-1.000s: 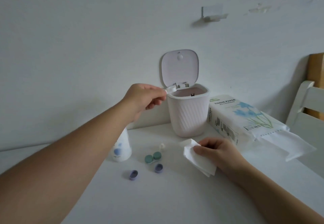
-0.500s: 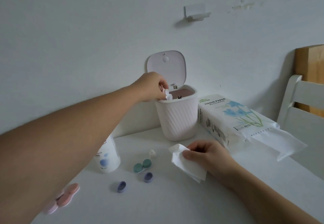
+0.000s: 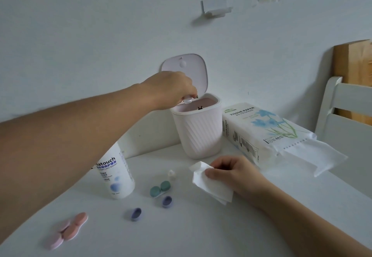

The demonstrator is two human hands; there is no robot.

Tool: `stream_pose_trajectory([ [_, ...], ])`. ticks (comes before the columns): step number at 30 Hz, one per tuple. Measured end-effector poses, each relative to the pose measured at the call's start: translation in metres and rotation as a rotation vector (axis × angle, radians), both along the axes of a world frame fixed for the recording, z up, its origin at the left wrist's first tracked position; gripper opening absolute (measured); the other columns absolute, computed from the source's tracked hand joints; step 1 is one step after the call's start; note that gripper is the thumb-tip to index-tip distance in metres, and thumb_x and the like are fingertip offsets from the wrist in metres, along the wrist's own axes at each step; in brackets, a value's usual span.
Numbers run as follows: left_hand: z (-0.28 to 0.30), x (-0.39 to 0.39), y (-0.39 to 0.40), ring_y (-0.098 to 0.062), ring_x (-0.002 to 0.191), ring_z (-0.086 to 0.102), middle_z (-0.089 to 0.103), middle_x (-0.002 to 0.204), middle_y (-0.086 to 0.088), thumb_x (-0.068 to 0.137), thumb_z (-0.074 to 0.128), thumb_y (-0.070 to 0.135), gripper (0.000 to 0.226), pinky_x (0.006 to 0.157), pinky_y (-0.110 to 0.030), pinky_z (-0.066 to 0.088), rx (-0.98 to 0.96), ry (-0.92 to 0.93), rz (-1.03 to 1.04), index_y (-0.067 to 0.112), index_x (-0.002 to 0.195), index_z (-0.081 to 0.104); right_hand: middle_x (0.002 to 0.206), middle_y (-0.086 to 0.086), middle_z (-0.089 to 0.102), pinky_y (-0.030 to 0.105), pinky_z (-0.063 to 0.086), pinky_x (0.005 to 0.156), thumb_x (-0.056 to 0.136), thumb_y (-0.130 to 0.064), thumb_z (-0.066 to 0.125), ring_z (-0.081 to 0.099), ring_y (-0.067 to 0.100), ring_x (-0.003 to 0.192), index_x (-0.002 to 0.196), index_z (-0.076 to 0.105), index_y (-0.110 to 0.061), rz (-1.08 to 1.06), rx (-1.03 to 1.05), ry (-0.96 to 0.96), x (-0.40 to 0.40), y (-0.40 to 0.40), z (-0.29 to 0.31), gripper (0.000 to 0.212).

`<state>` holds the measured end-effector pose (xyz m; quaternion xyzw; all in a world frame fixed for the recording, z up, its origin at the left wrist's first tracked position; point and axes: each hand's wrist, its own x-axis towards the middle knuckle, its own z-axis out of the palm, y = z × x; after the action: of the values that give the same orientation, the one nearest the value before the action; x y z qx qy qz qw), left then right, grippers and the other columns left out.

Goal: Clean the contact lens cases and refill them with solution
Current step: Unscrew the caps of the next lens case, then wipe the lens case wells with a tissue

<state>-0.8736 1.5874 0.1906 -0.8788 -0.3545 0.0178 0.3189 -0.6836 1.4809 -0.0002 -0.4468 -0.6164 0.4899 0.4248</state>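
Note:
My left hand [image 3: 171, 89] reaches over the open small white bin [image 3: 198, 130] and pinches a small white lens case [image 3: 188, 100], tilted down over the bin's opening. On the table my right hand [image 3: 235, 173] grips a folded white tissue [image 3: 211, 186]. A green lens case [image 3: 160, 188] lies closed near the middle. Close to it lie two loose purple caps [image 3: 167, 201] [image 3: 136, 213]. Pink lens cases [image 3: 66, 229] lie at the front left. The white solution bottle [image 3: 115, 174] stands behind them, partly hidden by my left arm.
The bin's lid [image 3: 185, 67] stands up against the wall. A tissue pack [image 3: 259, 130] lies right of the bin with a sheet hanging out. A tiny white cap [image 3: 171, 174] sits by the green case. A white chair [image 3: 346, 115] stands at the right table edge.
My left hand has moved from beside the bin's rim to above its opening and tipped the white case downward. The right hand has stayed on the tissue.

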Motion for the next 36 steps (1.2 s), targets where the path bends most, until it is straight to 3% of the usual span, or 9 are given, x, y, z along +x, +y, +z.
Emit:
stream_pose_trajectory([
  [5, 0.001, 0.001, -0.008, -0.024, 0.102, 0.054, 0.065, 0.109, 0.002, 0.103, 0.047, 0.015, 0.032, 0.067, -0.031, 0.033, 0.096, 0.061, -0.035, 0.028, 0.126, 0.065, 0.064, -0.007, 0.07, 0.014, 0.043, 0.051, 0.085, -0.016, 0.078, 0.059, 0.004, 0.054, 0.067, 0.076, -0.023, 0.002, 0.0, 0.003, 0.001, -0.001, 0.001, 0.019],
  [13, 0.004, 0.002, -0.02, -0.027, 0.093, 0.055, 0.065, 0.1, 0.0, 0.1, 0.048, 0.012, 0.03, 0.074, -0.036, 0.041, 0.161, 0.117, -0.05, 0.026, 0.118, 0.067, 0.063, -0.007, 0.07, 0.014, 0.043, 0.051, 0.085, -0.015, 0.078, 0.059, 0.004, 0.053, 0.066, 0.076, -0.022, -0.004, 0.005, 0.02, 0.0, -0.002, 0.003, 0.02],
  [20, 0.0, 0.004, -0.02, -0.023, 0.092, 0.051, 0.062, 0.102, 0.003, 0.096, 0.043, 0.006, 0.04, 0.072, -0.03, 0.029, 0.186, 0.237, -0.014, 0.028, 0.122, 0.064, 0.06, -0.01, 0.068, 0.011, 0.041, 0.049, 0.086, -0.013, 0.078, 0.057, 0.001, 0.05, 0.065, 0.074, -0.02, -0.004, 0.014, 0.001, 0.001, -0.003, 0.003, 0.022],
  [24, -0.002, 0.005, -0.019, -0.023, 0.094, 0.054, 0.062, 0.101, 0.005, 0.098, 0.045, 0.011, 0.035, 0.073, -0.03, 0.032, 0.185, 0.23, -0.017, 0.029, 0.121, 0.064, 0.06, -0.009, 0.068, 0.011, 0.041, 0.049, 0.085, -0.014, 0.078, 0.057, 0.001, 0.051, 0.066, 0.074, -0.019, -0.009, 0.005, 0.009, 0.001, -0.001, 0.003, 0.02],
  [27, -0.005, 0.002, -0.02, -0.025, 0.091, 0.057, 0.063, 0.094, 0.005, 0.097, 0.051, 0.019, 0.024, 0.07, -0.033, 0.038, 0.15, 0.04, 0.003, 0.028, 0.112, 0.068, 0.062, -0.009, 0.069, 0.012, 0.042, 0.05, 0.085, -0.015, 0.078, 0.058, 0.001, 0.052, 0.066, 0.075, -0.021, -0.004, 0.005, 0.011, 0.001, -0.001, 0.002, 0.021],
  [31, -0.015, -0.009, -0.027, -0.02, 0.089, 0.06, 0.063, 0.092, 0.011, 0.09, 0.062, 0.033, 0.018, 0.067, -0.029, 0.035, 0.023, -0.495, 0.13, 0.029, 0.106, 0.069, 0.064, -0.008, 0.07, 0.014, 0.044, 0.052, 0.085, -0.015, 0.079, 0.059, 0.003, 0.054, 0.066, 0.076, -0.023, -0.002, -0.009, 0.023, 0.001, -0.001, 0.002, 0.021],
  [36, -0.035, -0.025, -0.05, 0.003, 0.061, 0.053, 0.07, 0.085, 0.012, 0.082, 0.072, 0.037, 0.015, 0.058, -0.024, 0.039, -0.083, -0.979, 0.203, 0.031, 0.096, 0.071, 0.066, -0.005, 0.071, 0.016, 0.045, 0.051, 0.086, -0.015, 0.078, 0.061, 0.006, 0.055, 0.067, 0.076, -0.021, -0.013, -0.03, 0.054, 0.002, -0.001, 0.003, 0.02],
])
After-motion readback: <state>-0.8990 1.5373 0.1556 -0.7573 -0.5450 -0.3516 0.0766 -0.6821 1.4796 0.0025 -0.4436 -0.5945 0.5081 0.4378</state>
